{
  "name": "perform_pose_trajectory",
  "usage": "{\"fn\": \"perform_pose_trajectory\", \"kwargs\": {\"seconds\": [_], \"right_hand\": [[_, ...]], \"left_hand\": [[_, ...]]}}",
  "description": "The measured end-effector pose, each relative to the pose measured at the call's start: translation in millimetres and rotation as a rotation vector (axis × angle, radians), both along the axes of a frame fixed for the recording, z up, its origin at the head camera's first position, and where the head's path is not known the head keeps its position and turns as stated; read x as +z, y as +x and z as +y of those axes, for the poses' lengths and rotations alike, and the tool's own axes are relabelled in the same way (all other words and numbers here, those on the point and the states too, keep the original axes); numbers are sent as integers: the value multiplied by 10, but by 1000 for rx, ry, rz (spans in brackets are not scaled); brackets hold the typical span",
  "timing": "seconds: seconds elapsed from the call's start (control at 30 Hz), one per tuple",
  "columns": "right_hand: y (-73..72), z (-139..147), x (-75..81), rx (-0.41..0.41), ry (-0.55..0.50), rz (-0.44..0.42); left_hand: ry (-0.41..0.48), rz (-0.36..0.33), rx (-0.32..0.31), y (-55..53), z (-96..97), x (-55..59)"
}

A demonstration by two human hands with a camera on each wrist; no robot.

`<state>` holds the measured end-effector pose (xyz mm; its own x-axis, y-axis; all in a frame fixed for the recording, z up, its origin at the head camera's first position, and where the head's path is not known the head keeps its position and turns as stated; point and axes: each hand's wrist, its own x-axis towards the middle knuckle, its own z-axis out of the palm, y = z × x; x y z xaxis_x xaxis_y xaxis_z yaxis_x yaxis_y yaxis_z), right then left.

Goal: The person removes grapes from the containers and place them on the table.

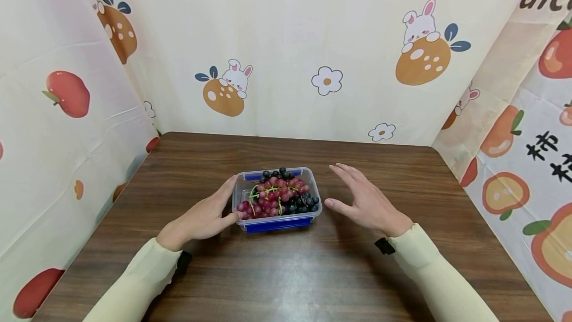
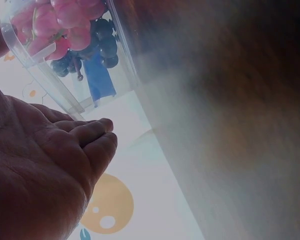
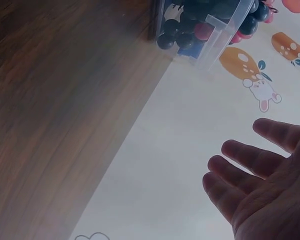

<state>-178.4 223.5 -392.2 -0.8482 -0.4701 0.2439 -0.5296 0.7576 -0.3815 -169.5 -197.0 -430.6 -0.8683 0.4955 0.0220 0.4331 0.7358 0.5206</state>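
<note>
A clear plastic food container [image 1: 277, 219] with blue clips stands on the table, holding red grapes [image 1: 270, 203] on green stems and black grapes [image 1: 304, 204]. At its left end is my left hand [image 1: 205, 218], fingers extended along the side wall and thumb at the front left corner. In the left wrist view those fingers [image 2: 97, 137] look nearly straight beside the container's wall [image 2: 55, 85]. My right hand [image 1: 368, 203] hovers to the right of the container, apart from it, with fingers spread and nothing held. The right wrist view shows its fingers [image 3: 255, 160] extended.
The brown wooden table [image 1: 286, 272] extends around the container on all sides. Behind it hangs a pale curtain [image 1: 286, 29] printed with rabbits, fruit and flowers. Similar printed cloths stand along the left [image 1: 40, 163] and right [image 1: 536, 128] sides.
</note>
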Motion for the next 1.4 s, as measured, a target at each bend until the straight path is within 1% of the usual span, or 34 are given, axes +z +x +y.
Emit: {"fn": "perform_pose_trajectory", "kwargs": {"seconds": [0.1,0.4,0.57,0.8,1.0,1.3,1.4], "right_hand": [[-5,-34,4,6,-3,6],[-6,-119,3,40,1,25],[-4,-176,4,53,-2,40],[-10,-268,12,82,-1,34],[-11,-338,14,99,3,40],[-33,-450,42,143,9,65],[-41,-487,44,144,16,63]], "left_hand": [[-1,4,-2,1,-1,-3],[-12,-19,10,0,8,-1],[-15,-18,8,1,5,-4],[-6,-4,-1,3,-2,-5],[-5,-10,-3,3,-8,-14],[-8,-16,6,7,1,-4],[-4,-15,8,8,7,1]]}}
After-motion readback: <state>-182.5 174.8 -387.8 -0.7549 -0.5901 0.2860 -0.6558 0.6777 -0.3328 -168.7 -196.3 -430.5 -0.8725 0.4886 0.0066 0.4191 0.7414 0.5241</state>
